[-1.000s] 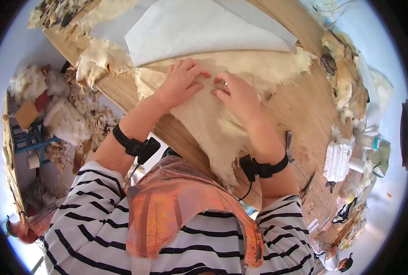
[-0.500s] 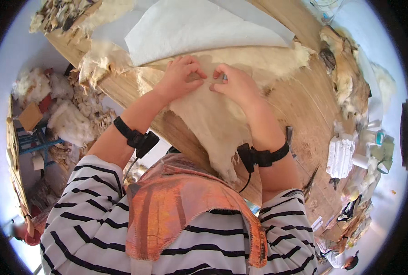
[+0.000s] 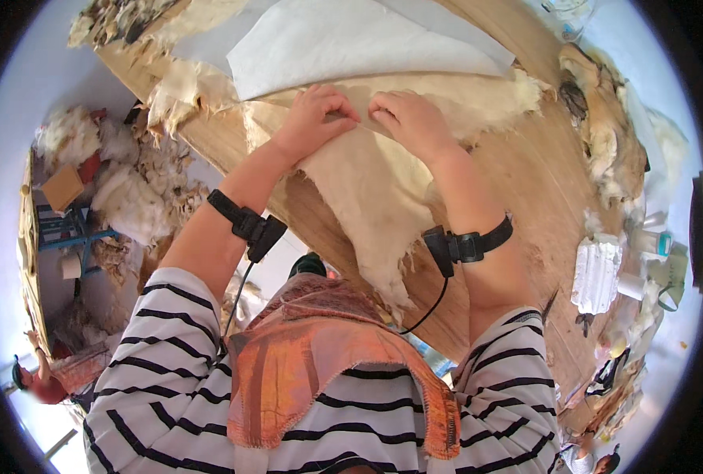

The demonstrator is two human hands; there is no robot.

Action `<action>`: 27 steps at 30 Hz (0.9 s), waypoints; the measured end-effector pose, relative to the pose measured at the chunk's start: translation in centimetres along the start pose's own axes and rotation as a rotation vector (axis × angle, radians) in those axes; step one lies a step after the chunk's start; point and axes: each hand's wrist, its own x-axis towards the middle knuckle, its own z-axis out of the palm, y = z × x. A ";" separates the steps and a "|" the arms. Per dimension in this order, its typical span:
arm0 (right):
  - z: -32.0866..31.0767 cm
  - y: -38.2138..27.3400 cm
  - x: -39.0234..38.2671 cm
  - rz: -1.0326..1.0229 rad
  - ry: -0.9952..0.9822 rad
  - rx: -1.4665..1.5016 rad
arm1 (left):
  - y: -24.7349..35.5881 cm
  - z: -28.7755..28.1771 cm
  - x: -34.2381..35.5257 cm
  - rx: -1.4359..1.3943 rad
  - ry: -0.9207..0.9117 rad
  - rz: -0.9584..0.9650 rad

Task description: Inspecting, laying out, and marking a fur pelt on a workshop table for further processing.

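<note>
A pale cream animal hide [image 3: 359, 186] lies skin side up on the wooden table, with a ragged strip hanging toward me. Over its upper part my left hand [image 3: 313, 125] is closed, thumb and forefinger pressed together on the skin. A short gap away, my right hand [image 3: 414, 122] curls its fingers down over the same hide. Its fingertips are hidden, and what they grip is too small to make out. Beyond both hands a large white sheet [image 3: 351, 47] covers part of the hide.
Furry pelts [image 3: 604, 130] lie along the table's [image 3: 517, 189] right side, near a white ridged block [image 3: 595, 272]. White wool [image 3: 130, 205] and scraps are heaped at the left, beside a blue stand [image 3: 71, 229]. Another person [image 3: 39, 379] is at the lower left.
My right hand has turned over, its fingers now curled down where thumb and forefinger showed apart. The left hand keeps its pinch. The whole view has shifted slightly, showing more of the person at lower left.
</note>
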 end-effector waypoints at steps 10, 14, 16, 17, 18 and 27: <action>1.2 1.3 0.9 -0.267 -0.018 -0.043 | 0.5 0.6 -0.1 0.104 0.015 0.013; 1.0 0.3 1.7 -0.196 -0.137 0.011 | 0.4 0.4 -0.2 0.102 0.000 -0.005; 1.1 -0.3 2.1 -0.206 -0.197 0.054 | 0.2 0.5 -0.2 0.084 0.066 0.043; 1.1 -0.4 2.2 -0.228 -0.263 0.087 | 0.2 0.6 -0.1 0.082 0.060 0.045; 1.4 -0.3 2.0 -0.223 -0.260 0.088 | 0.2 0.6 -0.1 0.094 0.066 0.046; 1.2 -2.9 0.0 -0.625 0.239 -0.398 | -0.1 0.6 0.2 0.092 0.055 0.018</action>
